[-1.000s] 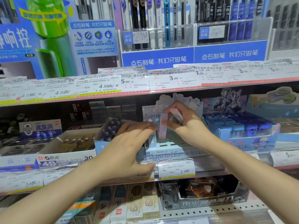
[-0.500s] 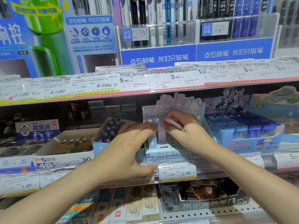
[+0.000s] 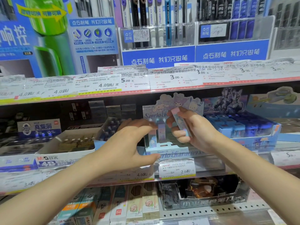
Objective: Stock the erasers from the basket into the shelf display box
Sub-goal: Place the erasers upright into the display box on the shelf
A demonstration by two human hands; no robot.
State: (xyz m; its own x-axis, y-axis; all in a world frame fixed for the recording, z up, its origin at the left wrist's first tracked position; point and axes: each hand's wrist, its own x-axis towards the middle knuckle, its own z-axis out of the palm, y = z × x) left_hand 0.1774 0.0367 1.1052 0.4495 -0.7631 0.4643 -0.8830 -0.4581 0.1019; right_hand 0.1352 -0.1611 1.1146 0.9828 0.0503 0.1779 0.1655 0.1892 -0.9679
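A stationery aisle, shelves stacked close, and the person stands right up against the middle shelf (image 3: 211, 169), whose front edge is lined with paper price tags (image 3: 177, 168) behind a clear strip. At that front edge, roughly mid-shelf, sits the pale blue cardboard display box printed with cartoon characters (image 3: 172, 153), its tall illustrated backboard rising behind. Two slim pastel stick erasers, pink and lilac (image 3: 159, 132), stand upright in slots at the left of the box. The left hand (image 3: 129, 146) has its fingers stretched out straight and together, tips touching the top of those upright erasers, thumb lying along the lower front edge of the box. The right hand (image 3: 194, 129) is curled round another pastel stick eraser with a pink cap (image 3: 179, 121), held tilted above the box's right side, not yet seated in a slot. To the left on the same shelf, a white open carton of block erasers (image 3: 65, 150); to the right, a blue display box of dark blue items (image 3: 253, 132). The upper shelf (image 3: 146, 88) carries rows of pens in clear holders with blue signs (image 3: 159, 56). Below, pencil boxes (image 3: 138, 205) and a dark display carton (image 3: 203, 197). The basket is out of sight
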